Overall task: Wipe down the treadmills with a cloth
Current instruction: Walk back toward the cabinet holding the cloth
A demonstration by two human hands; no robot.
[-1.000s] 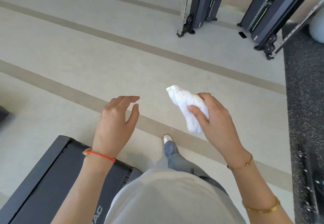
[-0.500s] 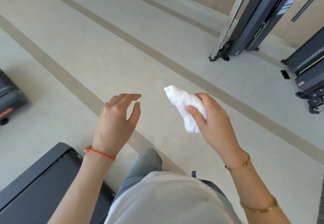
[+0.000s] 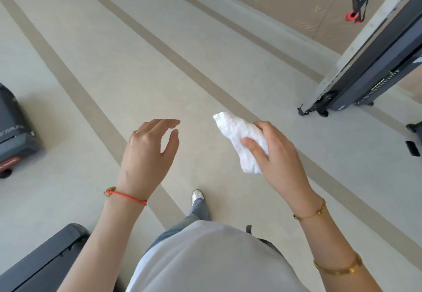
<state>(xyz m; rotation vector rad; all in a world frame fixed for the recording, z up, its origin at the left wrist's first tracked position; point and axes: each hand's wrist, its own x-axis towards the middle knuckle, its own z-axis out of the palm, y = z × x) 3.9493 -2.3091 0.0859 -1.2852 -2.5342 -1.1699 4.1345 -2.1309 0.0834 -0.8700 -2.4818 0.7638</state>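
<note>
1. Treadmills ring a person crossing a gym floor: one dark deck (image 3: 38,262) lies at the lower left beside the left forearm, another machine's dark end (image 3: 13,131) sits at the far left edge, and a folded, upright unit (image 3: 365,67) stands at the upper right near the wall.

2. Cloth in hand: the right hand (image 3: 276,154) grips a bunched white cloth (image 3: 239,141), thumb pressed across its middle and fingers curled behind, with both ends of the cloth sticking out above and below the grip.

3. Empty and relaxed, the left hand (image 3: 148,150) hovers at about the same height, fingers loosely extended and holding nothing, a red cord at its wrist.

4. Neither hand touches any machine. The cloth hangs over bare striped flooring (image 3: 205,51), well apart from the folded unit and from the machine at the far left; the deck at the lower left is the nearest, below and behind the left arm.

5. One shoe (image 3: 197,197) is planted ahead of the body, so this looks like a walk between machines and not a wiping stroke.

6. Judged from the scene, the next move calls for reaching a treadmill, bending or stretching toward it, and pressing the cloth flat onto a surface. Which machine is the target cannot be told.
</note>
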